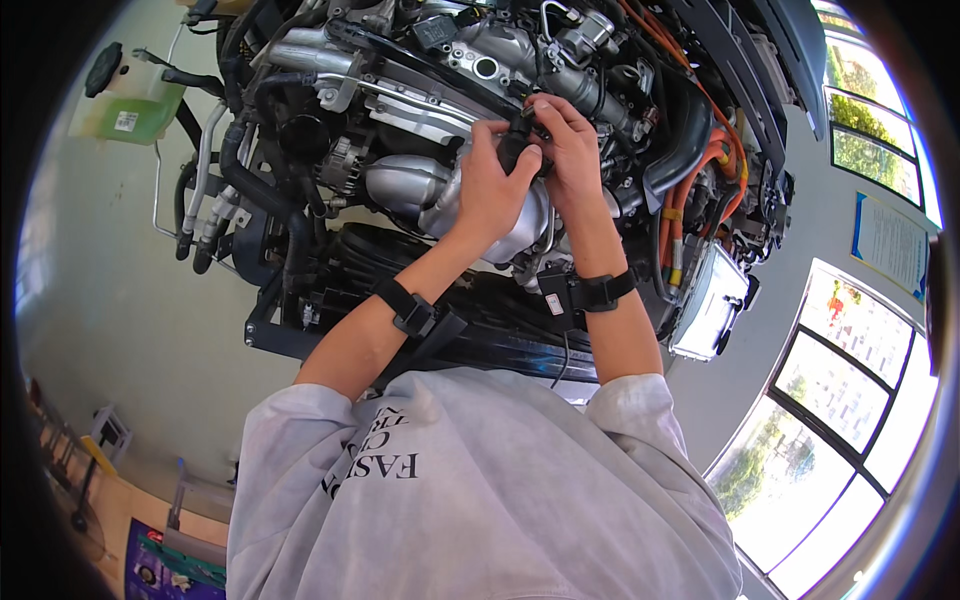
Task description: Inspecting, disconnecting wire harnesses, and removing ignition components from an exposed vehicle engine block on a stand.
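Both my hands meet over the middle of an exposed vehicle engine (500,50). My left hand (495,190) is closed round a black, roughly cylindrical part (516,146), its thumb along the near side. Against the same part, my right hand (568,150) has its fingers closed at the upper end, where a small dark tip shows. The fingers hide much of the part, so I cannot tell its exact kind or whether it is still joined to the engine. Just below the hands lies a rounded silver metal housing (405,182).
A translucent tank with green liquid (140,115) stands at the far left. Thick orange cables (690,195) run down the right side, near a silver box (712,305). Black hoses (250,185) bend along the left. A dark crossbar (510,352) lies between my body and the engine.
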Motion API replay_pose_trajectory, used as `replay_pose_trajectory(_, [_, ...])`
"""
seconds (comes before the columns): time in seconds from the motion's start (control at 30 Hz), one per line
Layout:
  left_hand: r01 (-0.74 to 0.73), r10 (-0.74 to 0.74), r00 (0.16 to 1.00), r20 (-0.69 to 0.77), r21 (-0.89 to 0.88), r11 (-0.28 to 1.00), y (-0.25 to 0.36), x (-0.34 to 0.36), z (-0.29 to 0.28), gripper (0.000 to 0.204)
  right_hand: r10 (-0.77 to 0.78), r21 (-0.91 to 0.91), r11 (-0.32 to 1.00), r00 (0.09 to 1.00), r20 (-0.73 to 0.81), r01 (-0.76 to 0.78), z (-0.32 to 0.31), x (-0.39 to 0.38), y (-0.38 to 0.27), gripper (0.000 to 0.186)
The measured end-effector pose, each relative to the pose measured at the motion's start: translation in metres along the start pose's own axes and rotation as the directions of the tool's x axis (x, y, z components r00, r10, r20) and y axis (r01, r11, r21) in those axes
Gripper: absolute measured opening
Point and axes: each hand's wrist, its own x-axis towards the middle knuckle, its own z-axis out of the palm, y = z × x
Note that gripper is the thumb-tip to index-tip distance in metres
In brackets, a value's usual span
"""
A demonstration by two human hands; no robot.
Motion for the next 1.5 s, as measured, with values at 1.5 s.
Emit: replay_pose_trajectory(1.5, [0.030, -0.028, 0.999, 0.018, -0.069, 0.997, 0.002, -0.002, 0.001, 0.039, 0.032, 0.103, 0.994, 0.999, 0.007, -0.033, 0.011, -0.004, 0.004, 0.024])
